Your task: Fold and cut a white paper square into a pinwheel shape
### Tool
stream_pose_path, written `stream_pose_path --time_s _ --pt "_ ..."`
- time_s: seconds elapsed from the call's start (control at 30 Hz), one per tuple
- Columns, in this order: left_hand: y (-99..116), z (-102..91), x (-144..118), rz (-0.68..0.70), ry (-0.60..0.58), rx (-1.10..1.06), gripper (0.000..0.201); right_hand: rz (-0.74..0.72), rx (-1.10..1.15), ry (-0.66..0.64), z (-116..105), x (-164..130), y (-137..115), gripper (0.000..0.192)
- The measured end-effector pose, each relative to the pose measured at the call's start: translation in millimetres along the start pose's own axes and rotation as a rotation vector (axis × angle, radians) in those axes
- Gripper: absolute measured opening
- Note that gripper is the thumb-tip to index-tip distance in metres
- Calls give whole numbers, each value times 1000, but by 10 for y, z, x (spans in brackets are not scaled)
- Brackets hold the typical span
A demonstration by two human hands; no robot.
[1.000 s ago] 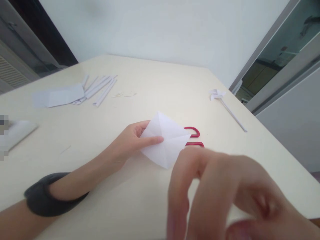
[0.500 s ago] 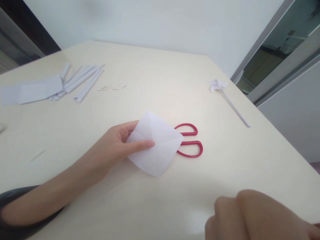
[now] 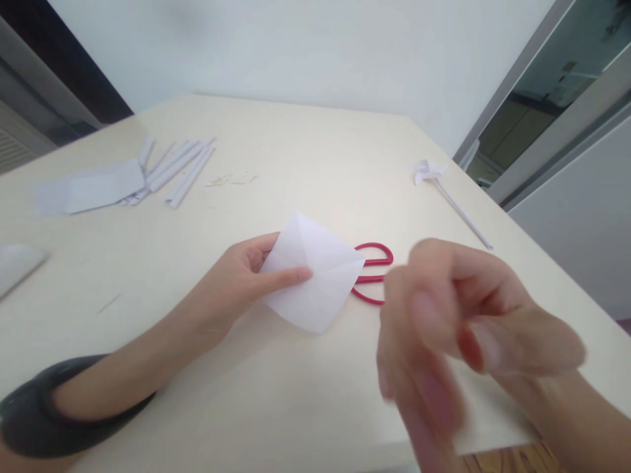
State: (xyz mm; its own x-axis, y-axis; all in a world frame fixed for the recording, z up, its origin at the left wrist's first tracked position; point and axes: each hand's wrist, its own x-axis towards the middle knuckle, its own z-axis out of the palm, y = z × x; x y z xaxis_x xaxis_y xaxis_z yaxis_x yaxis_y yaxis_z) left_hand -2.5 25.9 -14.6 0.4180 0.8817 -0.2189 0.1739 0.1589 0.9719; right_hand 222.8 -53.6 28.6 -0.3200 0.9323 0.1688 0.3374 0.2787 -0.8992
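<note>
A white square of paper [image 3: 328, 289] with diagonal creases is gripped by my left hand [image 3: 251, 266], thumb on top and fingers behind. It stands like a diamond, its right corner over a pair of scissors [image 3: 374, 261] whose red handles show; the blades are hidden. My right hand [image 3: 458, 335] hangs raised on the right, close to the camera and slightly blurred. Its fingers are loosely curled, the thumb tip a little apart from the index finger, and I see nothing between them. It covers part of the lower scissor handle.
A paper pinwheel [image 3: 428, 172] on a rolled stick lies at the right. White paper sheets [image 3: 98, 189], rolled paper tubes [image 3: 190, 174] and small scraps [image 3: 231, 179] lie at the back left. Something white [image 3: 20, 263] sits at the left edge. A wall [image 3: 305, 52] stands behind the table.
My right hand has risen from the bottom right corner toward the scissors, its curled fist turning to show the fingers. My left hand keeps hold of the paper. The view has shifted slightly.
</note>
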Motion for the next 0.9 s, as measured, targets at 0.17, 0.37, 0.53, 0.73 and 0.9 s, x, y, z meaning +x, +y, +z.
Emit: stream_pose_path --time_s 0.17,0.37,0.53,0.73,0.9 --pt "62 -41 -6 7 -1 9 38 56 -95 94 -9 299 197 11" --pt "100 -171 11 82 39 -18 37 72 -657 213 6 378 394 29" --pt "192 -256 8 125 27 -57 38 105 -646 69 25 376 504 10" --pt "310 -330 -31 191 44 -98 38 66 -702 -120 47 387 574 26" --pt "355 -431 -34 238 49 -157 37 110 -789 -117 89 374 509 24"
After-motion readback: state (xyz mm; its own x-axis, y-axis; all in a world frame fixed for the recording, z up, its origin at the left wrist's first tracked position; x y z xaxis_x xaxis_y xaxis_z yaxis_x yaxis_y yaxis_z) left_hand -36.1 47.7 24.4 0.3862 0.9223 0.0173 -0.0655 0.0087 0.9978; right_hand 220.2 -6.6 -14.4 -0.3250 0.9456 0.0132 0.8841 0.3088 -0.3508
